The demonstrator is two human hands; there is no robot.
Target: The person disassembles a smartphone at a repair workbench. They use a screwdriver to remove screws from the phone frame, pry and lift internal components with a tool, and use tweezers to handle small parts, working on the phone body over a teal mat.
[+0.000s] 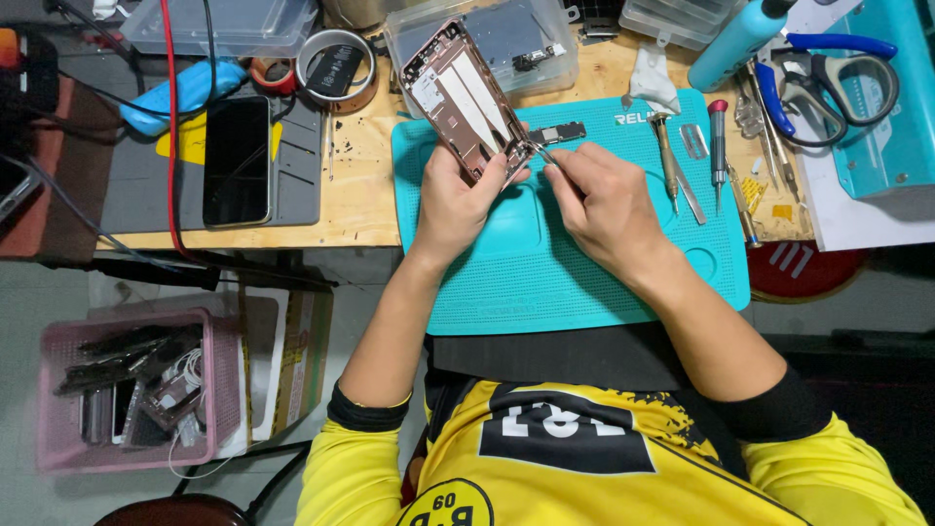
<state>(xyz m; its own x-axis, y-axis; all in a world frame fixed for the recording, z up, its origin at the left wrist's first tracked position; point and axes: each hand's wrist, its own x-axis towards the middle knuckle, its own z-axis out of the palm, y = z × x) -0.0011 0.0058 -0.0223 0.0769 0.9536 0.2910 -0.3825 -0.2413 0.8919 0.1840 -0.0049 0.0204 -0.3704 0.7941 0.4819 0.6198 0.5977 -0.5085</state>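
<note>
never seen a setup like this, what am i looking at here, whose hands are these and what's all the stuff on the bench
There is no machine here: a person wears one camera on the head, looking down at their own two bare hands over a wooden workbench.

The left hand holds an opened phone shell, pinkish metal, tilted up so its inside shows. The right hand holds a thin metal tool with its tip at the shell's lower edge.

Under the hands lies a teal work mat. On its right side rest small screwdrivers. Near the shell sits a small circuit board. To the left, a whole dark-screened phone lies on a grey mat, beside a tape roll. On the floor stands a pink basket of phone parts.
</note>
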